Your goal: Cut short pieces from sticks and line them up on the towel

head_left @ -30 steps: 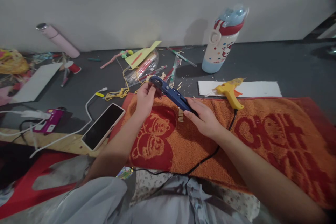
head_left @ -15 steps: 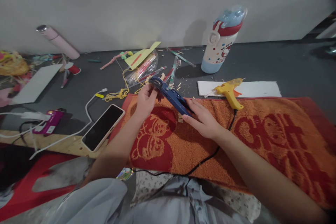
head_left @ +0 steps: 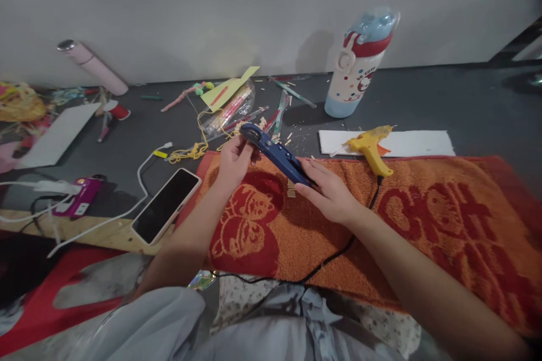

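Observation:
My right hand (head_left: 328, 192) grips the handle of a blue cutting tool (head_left: 277, 153) that slants up to the left over an orange and red towel (head_left: 423, 220). My left hand (head_left: 232, 161) is closed at the tool's head, pinching something small that I cannot make out. A small cluster of short wooden sticks (head_left: 291, 188) lies on the towel just below the tool.
A yellow glue gun (head_left: 370, 146) rests on a white strip (head_left: 417, 142), its black cord running across the towel. A water bottle (head_left: 358, 67) stands at the back. A phone (head_left: 166, 203), white cable, purple device (head_left: 80, 196), straws and yellow string litter the grey surface at left.
The blue tool and both hands have shifted only slightly; the sticks on the towel show a little more below the tool than half a second ago.

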`<state>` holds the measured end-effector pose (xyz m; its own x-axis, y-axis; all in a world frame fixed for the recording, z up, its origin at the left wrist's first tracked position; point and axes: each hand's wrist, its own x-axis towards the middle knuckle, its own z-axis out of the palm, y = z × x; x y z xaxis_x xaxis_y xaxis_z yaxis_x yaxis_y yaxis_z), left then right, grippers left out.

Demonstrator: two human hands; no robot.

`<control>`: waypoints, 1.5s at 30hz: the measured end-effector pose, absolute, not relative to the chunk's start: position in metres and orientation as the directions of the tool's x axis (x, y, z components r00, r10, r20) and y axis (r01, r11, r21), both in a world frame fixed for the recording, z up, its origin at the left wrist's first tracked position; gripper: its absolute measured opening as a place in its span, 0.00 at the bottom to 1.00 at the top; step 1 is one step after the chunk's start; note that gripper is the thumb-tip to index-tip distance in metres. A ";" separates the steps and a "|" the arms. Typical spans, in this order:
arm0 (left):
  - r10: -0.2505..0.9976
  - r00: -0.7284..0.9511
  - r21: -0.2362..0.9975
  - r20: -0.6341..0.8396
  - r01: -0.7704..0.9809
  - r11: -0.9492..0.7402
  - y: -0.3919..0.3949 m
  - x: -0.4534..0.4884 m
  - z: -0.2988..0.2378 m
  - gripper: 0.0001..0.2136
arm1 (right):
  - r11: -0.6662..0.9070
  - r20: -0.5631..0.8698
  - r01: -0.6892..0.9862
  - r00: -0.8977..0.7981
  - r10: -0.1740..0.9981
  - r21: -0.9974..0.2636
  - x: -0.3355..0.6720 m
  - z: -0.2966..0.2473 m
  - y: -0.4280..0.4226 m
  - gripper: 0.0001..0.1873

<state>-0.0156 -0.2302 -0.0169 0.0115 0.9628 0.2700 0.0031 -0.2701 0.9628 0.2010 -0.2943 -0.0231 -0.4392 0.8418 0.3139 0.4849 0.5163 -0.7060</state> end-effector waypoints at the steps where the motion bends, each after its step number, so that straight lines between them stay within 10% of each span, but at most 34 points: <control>1: 0.965 0.006 0.965 0.262 0.003 -0.262 -0.230 -0.015 -0.017 0.15 | 0.517 0.318 0.485 -0.436 0.842 -0.705 0.201 -0.023 -0.294 0.26; 18: 0.991 -0.027 0.991 0.129 -0.026 -0.130 -0.229 -0.014 -0.018 0.18 | 0.406 0.279 0.428 -0.330 0.902 -0.807 0.198 -0.024 -0.295 0.22; 30: 0.976 -0.040 0.975 0.213 0.080 -0.209 -0.229 -0.016 -0.016 0.14 | -0.022 -0.031 0.034 -0.278 0.960 -0.999 0.193 -0.025 -0.290 0.25; 45: 0.963 -0.038 0.959 0.267 0.104 -0.262 -0.230 -0.015 -0.020 0.12 | 0.393 0.242 0.348 -0.403 0.882 -0.851 0.197 -0.028 -0.295 0.28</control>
